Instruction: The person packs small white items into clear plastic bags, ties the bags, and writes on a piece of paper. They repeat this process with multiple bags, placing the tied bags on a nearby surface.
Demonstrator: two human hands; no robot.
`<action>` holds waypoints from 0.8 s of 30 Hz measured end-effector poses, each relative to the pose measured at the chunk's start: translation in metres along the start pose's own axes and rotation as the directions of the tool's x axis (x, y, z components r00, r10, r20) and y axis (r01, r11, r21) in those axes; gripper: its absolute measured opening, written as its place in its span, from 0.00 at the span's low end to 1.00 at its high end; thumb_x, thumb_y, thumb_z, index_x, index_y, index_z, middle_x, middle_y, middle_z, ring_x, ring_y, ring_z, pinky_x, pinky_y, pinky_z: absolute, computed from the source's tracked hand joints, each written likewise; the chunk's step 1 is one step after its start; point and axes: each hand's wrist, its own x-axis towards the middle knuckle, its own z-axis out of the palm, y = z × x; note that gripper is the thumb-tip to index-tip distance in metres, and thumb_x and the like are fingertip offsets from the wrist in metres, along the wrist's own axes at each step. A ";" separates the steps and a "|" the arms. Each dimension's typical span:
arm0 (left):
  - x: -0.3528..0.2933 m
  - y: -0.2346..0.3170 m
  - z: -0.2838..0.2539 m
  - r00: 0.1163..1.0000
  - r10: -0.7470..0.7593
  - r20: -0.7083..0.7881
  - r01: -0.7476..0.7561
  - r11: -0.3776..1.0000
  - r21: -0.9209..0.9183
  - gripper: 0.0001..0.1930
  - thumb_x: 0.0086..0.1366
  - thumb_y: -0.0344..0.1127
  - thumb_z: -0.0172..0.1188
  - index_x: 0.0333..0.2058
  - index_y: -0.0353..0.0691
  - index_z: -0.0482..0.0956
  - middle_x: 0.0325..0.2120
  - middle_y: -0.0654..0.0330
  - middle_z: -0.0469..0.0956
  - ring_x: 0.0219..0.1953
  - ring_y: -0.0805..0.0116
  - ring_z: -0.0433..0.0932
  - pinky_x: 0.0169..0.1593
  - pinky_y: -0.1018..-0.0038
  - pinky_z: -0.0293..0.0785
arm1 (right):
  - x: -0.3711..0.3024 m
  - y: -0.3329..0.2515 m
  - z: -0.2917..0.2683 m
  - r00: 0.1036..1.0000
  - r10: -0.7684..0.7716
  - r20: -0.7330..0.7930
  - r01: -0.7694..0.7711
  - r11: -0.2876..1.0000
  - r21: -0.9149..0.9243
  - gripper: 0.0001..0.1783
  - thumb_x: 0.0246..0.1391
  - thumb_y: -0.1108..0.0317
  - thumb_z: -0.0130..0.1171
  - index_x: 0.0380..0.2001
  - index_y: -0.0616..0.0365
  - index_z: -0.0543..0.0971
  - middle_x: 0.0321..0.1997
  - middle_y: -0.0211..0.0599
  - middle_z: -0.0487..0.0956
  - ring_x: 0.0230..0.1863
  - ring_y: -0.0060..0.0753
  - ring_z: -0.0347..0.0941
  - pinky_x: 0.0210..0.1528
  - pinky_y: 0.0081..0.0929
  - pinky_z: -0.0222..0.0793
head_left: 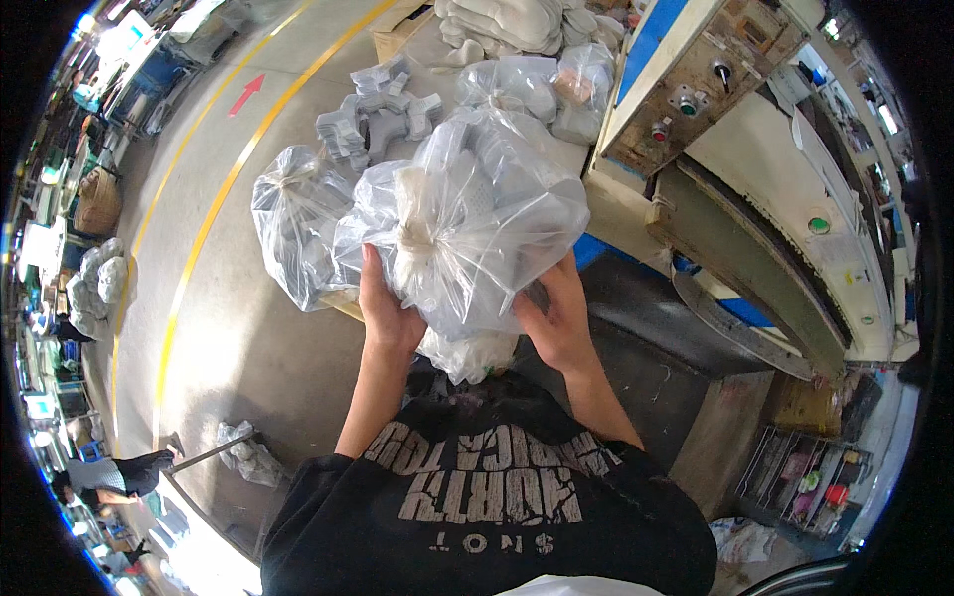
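Note:
Between my two hands is a large clear plastic bag (507, 199), its gathered neck facing me and pale pieces showing dimly inside. My left hand (388, 310) grips its lower left side, thumb pointing up along the plastic. On the lower right, my right hand (555, 316) holds the bag, with some fingers hidden behind it. Another tied clear bag (300, 233) stands just left of the held one. Crumpled whitish plastic (469, 356) shows below the bag, near my body.
Grey shaped pieces (373, 114) are stacked beyond the bags. More clear bags (517, 84) and a white padded pile (507, 28) sit behind. At right stands a large machine with a control panel (686, 94). A yellow-lined walkway (214, 199) runs left; a person (114, 475) is at lower left.

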 end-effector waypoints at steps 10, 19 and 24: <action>-0.006 -0.004 -0.022 0.993 -0.093 -0.068 0.090 0.995 -0.045 0.38 0.73 0.64 0.43 0.71 0.43 0.63 0.66 0.48 0.70 0.65 0.47 0.73 0.68 0.48 0.69 | -0.007 -0.029 -0.013 0.986 0.150 -0.076 -0.117 0.936 0.332 0.21 0.68 0.65 0.56 0.58 0.66 0.70 0.54 0.40 0.72 0.53 0.29 0.69 0.58 0.31 0.65; -0.004 -0.023 -0.050 0.980 -0.182 0.075 0.193 0.964 -0.180 0.43 0.73 0.72 0.36 0.75 0.47 0.56 0.71 0.48 0.63 0.70 0.45 0.66 0.72 0.46 0.64 | -0.009 -0.053 0.002 0.856 0.502 -0.119 -0.436 0.828 0.353 0.13 0.68 0.65 0.64 0.44 0.68 0.82 0.38 0.32 0.84 0.36 0.16 0.75 0.42 0.19 0.70; -0.008 -0.013 -0.036 0.986 -0.161 -0.033 0.159 0.985 -0.066 0.44 0.74 0.72 0.36 0.75 0.46 0.55 0.72 0.49 0.62 0.70 0.44 0.66 0.72 0.45 0.63 | -0.006 -0.055 0.008 0.824 0.563 -0.065 -0.433 0.700 0.568 0.15 0.66 0.66 0.65 0.48 0.68 0.82 0.43 0.36 0.85 0.40 0.19 0.78 0.46 0.20 0.72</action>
